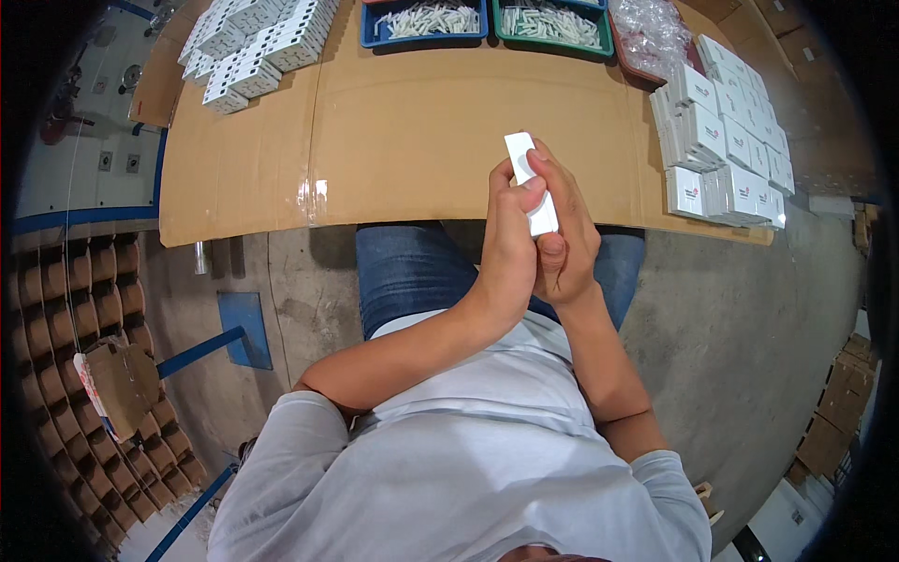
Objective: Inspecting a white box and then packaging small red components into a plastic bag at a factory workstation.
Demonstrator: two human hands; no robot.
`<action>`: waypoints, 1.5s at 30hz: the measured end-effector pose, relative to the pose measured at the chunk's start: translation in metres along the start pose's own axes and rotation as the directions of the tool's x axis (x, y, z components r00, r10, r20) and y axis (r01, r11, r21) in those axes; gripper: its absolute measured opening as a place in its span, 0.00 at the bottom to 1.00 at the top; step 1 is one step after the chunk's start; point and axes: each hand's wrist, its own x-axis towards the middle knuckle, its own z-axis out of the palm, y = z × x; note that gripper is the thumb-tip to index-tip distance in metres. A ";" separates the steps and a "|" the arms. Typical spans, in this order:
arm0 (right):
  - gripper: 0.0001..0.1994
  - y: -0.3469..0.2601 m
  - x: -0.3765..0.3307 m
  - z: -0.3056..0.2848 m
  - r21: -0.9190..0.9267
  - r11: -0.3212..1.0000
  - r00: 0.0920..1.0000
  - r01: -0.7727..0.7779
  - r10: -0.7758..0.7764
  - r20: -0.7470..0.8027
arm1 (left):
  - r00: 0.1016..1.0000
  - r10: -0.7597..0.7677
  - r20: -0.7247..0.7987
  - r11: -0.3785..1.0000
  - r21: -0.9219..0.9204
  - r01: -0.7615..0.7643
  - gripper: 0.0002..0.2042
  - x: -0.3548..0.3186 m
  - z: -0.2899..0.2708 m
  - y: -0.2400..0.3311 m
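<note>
Close to the table's front edge, both of my hands close around a narrow white box (518, 152), which stands tilted between them. The fingers and thumb of my left hand (508, 229) press on its left side. My right hand (573, 220) wraps the other side, with fingertips near the box's upper end. Part of the box is hidden behind the fingers, and only plain white faces show. Stacks of flat white boxes (740, 192) stand on the right of the table, and several white boxes with dark holes (245, 75) are piled at the far left.
Cardboard covers the table (403, 131). At its far side are a blue tray (426, 43) and a green tray (552, 49) of small white parts, beside a reddish tray (640, 77) of clear plastic pieces. Cardboard dividers (84, 365) lie at the left, below table level.
</note>
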 end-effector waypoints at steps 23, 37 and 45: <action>0.32 0.003 -0.007 0.006 0.024 1.000 0.999 0.000 0.001 -0.034 | 0.990 0.071 -0.125 0.997 -0.028 -0.075 0.22 0.010 -0.012 -0.026; 0.32 0.003 -0.013 0.011 0.072 0.995 0.998 -0.065 0.066 -0.008 | 0.988 0.125 -0.094 0.992 0.045 -0.121 0.28 0.005 -0.008 -0.016; 0.40 0.010 -0.006 0.006 0.224 0.955 0.981 -0.193 0.193 0.023 | 0.987 -0.057 -0.152 0.992 -0.117 0.039 0.27 0.006 -0.002 0.002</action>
